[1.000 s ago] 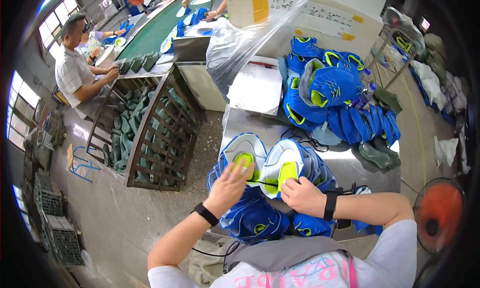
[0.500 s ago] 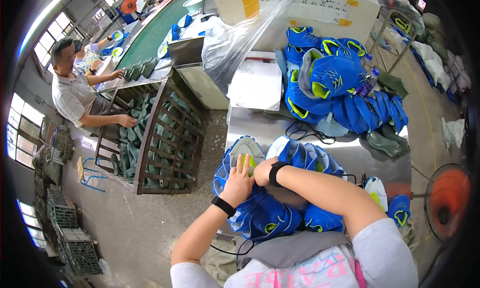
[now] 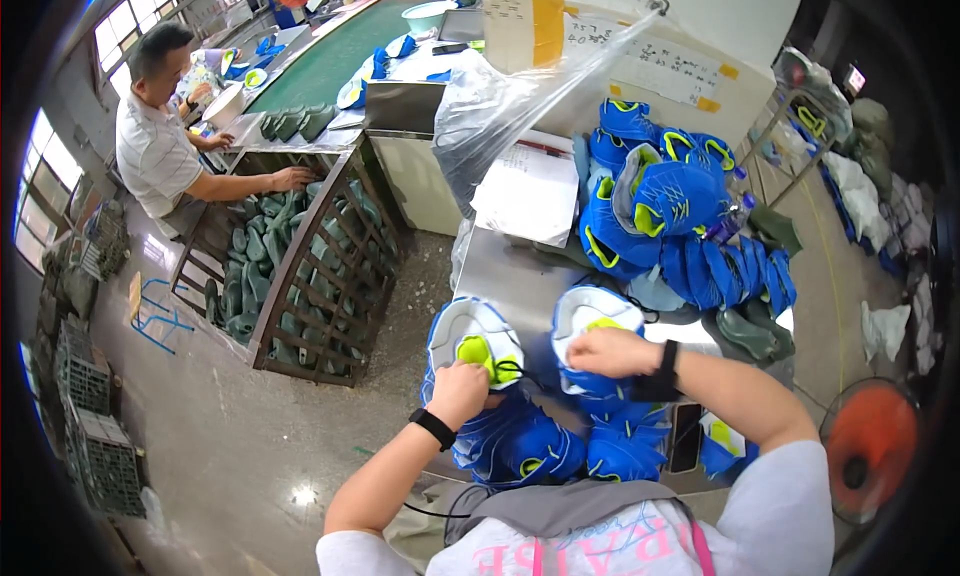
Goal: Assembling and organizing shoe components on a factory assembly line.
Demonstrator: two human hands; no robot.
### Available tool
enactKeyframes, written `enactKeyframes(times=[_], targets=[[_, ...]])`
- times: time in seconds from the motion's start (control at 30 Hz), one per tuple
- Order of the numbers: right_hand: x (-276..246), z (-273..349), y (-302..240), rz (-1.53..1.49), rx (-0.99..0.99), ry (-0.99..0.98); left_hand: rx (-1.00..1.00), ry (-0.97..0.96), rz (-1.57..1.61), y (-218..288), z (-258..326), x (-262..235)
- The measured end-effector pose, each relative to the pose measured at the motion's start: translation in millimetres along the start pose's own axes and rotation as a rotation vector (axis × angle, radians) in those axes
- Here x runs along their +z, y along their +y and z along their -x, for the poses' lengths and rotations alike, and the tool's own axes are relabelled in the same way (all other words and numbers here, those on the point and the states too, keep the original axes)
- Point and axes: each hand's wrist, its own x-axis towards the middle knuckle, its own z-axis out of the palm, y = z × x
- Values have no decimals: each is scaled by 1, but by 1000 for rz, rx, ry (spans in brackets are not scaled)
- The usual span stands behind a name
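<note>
Two groups of blue shoe uppers with pale linings lie before me on a metal table. My left hand point(image 3: 462, 396) curls its fingers at the lime-green part of the left shoe upper point(image 3: 470, 321); a thin black cord shows beside it. My right hand point(image 3: 612, 354) is closed on the right shoe upper point(image 3: 580, 313), its fingertips pressed to the pale lining near a lime patch. More blue uppers point(image 3: 520, 441) are bunched below my left hand, and others point(image 3: 628, 446) below my right. My palms hide part of what each hand grips.
A heap of blue uppers point(image 3: 680, 201) and a paper pad point(image 3: 525, 191) lie farther back on the table point(image 3: 500, 261). Dark green shoe lasts fill a slatted crate point(image 3: 310, 306) at left, where a person point(image 3: 160, 126) reaches in. An orange fan point(image 3: 875, 451) stands right; a phone point(image 3: 685, 438) lies near me.
My hands have moved apart: the right went from beside the left to the right upper. My left fingers, spread before, are now curled. The view has shifted, and the person's hands have moved.
</note>
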Motion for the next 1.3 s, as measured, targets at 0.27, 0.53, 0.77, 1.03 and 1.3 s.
enactKeyframes(times=[0.27, 0.53, 0.77, 1.03, 1.3], targets=[[24, 31, -13, 430, 37, 342, 197, 217, 187, 33, -36, 8], [0, -31, 4, 507, -459, 495, 74, 172, 430, 19, -40, 21], [14, -44, -16, 526, -185, 139, 19, 317, 496, 16, -29, 19], [24, -54, -12, 476, -292, 321, 83, 496, 460, 22, -32, 19], [-31, -4, -40, -1100, -434, 830, 72, 331, 322, 22, -48, 21]])
